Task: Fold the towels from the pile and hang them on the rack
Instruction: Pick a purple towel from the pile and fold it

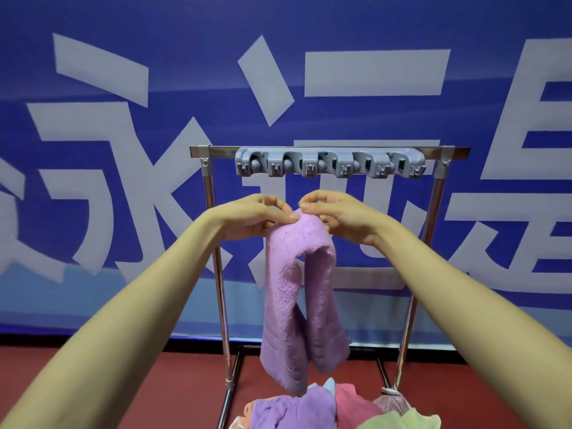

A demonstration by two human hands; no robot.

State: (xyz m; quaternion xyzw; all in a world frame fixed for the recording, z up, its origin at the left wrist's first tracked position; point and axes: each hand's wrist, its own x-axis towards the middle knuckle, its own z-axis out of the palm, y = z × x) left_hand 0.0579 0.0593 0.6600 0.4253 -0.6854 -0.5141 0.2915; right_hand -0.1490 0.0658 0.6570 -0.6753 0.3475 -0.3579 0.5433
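Observation:
A lilac towel [297,292], folded over and hanging in two long flaps, is held up in front of the rack. My left hand [250,216] pinches its top fold from the left, and my right hand [339,213] pinches the same fold from the right. The fold sits a little below the grey hook strip [329,164], which is fixed to the top bar of the metal rack [210,193]. No towel hangs on the hooks. The pile of towels [325,410], purple, pink and pale green, lies at the bottom of the view.
A blue banner [123,88] with large white characters covers the wall right behind the rack. The floor [123,382] is dark red. The rack's base bars run along the floor beside the pile.

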